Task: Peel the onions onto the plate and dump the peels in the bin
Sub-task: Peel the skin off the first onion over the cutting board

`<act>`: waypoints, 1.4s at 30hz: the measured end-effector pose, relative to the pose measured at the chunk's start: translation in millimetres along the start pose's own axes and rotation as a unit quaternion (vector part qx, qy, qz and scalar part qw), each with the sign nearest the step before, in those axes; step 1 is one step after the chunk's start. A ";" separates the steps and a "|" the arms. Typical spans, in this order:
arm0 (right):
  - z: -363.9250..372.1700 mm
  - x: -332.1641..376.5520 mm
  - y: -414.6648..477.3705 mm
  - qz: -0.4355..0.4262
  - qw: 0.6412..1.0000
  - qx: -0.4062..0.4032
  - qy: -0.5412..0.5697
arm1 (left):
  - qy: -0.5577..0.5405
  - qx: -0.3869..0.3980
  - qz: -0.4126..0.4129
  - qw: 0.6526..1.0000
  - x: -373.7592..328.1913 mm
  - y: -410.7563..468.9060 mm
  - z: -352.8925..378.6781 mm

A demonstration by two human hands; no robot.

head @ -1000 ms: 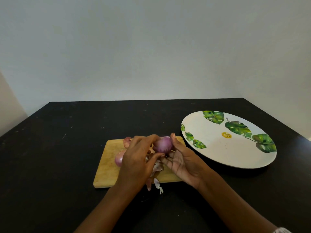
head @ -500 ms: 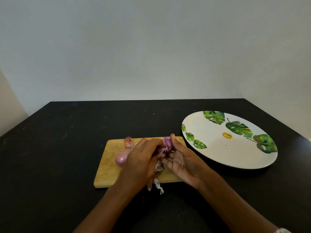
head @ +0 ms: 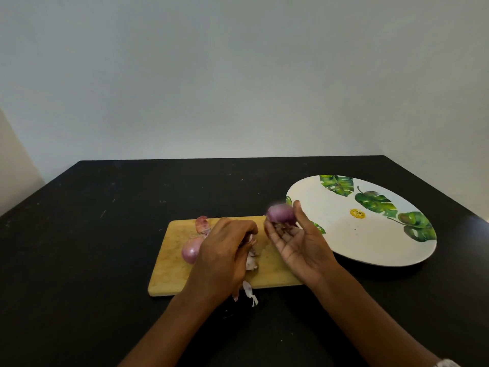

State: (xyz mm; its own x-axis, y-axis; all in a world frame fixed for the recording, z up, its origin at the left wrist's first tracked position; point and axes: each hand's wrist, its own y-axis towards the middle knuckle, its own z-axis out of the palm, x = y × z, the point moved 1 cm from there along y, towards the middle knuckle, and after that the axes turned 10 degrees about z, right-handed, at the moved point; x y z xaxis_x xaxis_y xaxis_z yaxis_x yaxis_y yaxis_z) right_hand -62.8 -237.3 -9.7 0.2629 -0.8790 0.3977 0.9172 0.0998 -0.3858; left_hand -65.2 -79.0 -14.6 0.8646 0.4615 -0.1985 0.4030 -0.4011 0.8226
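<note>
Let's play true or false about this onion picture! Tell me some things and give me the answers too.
1. The right hand holds a purple onion. True.
2. The plate is full of onions. False: no onion lies on it.
3. A second onion sits on the wooden board. True.
4. The table is white. False: it is black.
5. The left hand is over the plate. False: it grips peels over the board.

the right hand [head: 299,241] has carried the peeled onion [head: 281,213] toward the plate [head: 344,234].
</note>
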 end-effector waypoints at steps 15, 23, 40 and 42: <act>2.1 -12.9 -7.4 0.022 0.976 0.073 -0.205 | -0.051 -0.031 -0.075 0.995 8.8 2.4 -0.4; 2.4 -20.6 -8.3 0.015 0.977 0.092 -0.194 | 0.005 -0.002 -0.048 0.999 -0.2 1.3 2.1; 2.1 -11.8 -10.4 -0.037 0.955 0.079 -0.285 | -0.048 0.041 -0.049 0.997 0.5 7.0 -6.4; 2.1 -10.9 -10.1 -0.032 0.952 0.072 -0.296 | -0.091 0.032 -0.084 0.992 0.3 8.5 -8.6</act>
State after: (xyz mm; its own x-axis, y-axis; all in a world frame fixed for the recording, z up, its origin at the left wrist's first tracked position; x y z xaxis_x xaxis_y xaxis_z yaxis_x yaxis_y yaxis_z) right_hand -74.3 -227.8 -8.3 0.2892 -0.4726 0.8325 0.9572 0.1551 -0.2445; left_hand -64.1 -75.5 -3.1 0.8210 0.3775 -0.4283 0.5594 -0.3821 0.7356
